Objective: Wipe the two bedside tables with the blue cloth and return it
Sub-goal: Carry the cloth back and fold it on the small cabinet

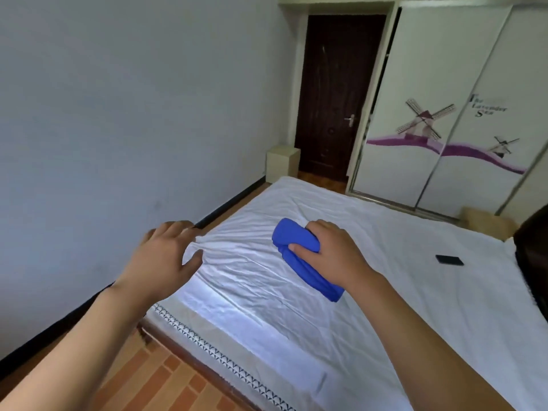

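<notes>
My right hand point(329, 247) grips the bunched blue cloth point(292, 237) over the white bed sheet, thumb and fingers curled round it, with one end of the cloth trailing toward me. My left hand point(166, 253) hovers with relaxed, spread fingers above the bed's left edge and holds nothing. One cream bedside table point(281, 163) stands in the far corner beside the dark door. A second cream bedside table point(486, 222) shows partly at the bed's far right side, next to the wardrobe.
The bed point(385, 292) with its white sheet fills the middle; a black phone point(449, 259) lies on it at right. A dark door point(338, 93) and sliding wardrobe point(450, 114) stand behind. A narrow floor strip point(166, 381) runs between bed and left wall.
</notes>
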Demonstrator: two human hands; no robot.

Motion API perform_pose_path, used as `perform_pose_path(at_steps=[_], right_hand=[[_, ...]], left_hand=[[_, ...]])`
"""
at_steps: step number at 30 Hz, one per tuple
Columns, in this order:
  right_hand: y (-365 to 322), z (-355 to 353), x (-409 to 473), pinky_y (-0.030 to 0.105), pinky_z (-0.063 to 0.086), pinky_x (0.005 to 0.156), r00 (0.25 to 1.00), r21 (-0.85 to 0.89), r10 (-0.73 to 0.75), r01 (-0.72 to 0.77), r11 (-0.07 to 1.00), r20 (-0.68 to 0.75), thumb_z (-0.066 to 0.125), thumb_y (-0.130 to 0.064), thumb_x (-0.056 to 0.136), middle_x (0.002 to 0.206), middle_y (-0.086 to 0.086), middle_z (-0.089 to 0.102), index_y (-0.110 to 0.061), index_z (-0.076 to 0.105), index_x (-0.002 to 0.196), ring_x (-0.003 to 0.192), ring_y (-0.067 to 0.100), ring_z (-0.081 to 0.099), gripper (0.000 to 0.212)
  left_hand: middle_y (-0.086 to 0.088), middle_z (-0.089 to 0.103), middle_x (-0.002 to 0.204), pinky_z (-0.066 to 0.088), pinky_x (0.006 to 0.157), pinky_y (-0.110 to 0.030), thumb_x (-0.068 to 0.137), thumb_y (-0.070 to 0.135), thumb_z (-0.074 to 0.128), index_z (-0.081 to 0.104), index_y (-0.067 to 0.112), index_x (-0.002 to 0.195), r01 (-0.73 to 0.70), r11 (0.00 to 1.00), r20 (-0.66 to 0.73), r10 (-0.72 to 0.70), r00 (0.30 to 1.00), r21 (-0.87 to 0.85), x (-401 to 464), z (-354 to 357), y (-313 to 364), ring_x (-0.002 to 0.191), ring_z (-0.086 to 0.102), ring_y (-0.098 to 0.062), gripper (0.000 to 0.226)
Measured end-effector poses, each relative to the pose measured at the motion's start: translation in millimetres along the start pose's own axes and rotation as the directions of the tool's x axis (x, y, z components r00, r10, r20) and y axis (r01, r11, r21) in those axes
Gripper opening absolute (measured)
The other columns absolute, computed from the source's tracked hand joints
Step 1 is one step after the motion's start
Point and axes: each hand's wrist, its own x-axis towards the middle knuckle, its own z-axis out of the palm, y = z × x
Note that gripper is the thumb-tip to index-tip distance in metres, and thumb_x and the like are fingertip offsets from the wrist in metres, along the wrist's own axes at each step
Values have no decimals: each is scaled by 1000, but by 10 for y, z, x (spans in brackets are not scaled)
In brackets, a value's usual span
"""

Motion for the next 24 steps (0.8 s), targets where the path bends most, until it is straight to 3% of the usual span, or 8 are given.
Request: perform_pose_path(at_steps=[7, 12, 19, 24], right_hand=[[-239, 787, 922, 31, 48, 70, 990, 100, -116, 107, 989, 83, 63, -57, 94, 82, -14, 54, -32, 47, 80, 77, 6, 54, 33], [-185, 1288, 1675, 31, 47, 68, 974, 152, -186, 167, 974, 127, 63, -55, 94, 80, -15, 54, -32, 44, 77, 75, 7, 54, 34], [-192, 1801, 2913, 19, 39, 65, 941, 230, -303, 266, 936, 148, 60, -56, 93, 81, -21, 54, -42, 44, 78, 77, -1, 55, 26], [-598, 2343, 3533, 24, 47, 66, 891, 316, -412, 341, 885, 191, 61, -54, 93, 82, -16, 58, -31, 52, 82, 77, 2, 57, 27]], left_hand=[[2, 56, 141, 39, 109, -47, 91, 59, 32, 59, 25, 135, 171, 984, -8, -171, 985, 46, 79, 40, -745, 132, 48, -25, 62], [1, 54, 145, 38, 111, -47, 94, 54, 38, 56, 27, 138, 255, 962, -2, -256, 967, 96, 461, 245, -1220, 136, 44, -24, 55], [-1, 56, 143, 40, 109, -46, 94, 53, 38, 58, 25, 137, 356, 911, 0, -364, 931, 208, 1016, 319, -1771, 134, 48, -25, 55], [1, 55, 145, 40, 111, -46, 97, 54, 38, 56, 28, 138, 475, 834, -30, -487, 873, 280, 925, 223, -2194, 135, 48, -22, 52]])
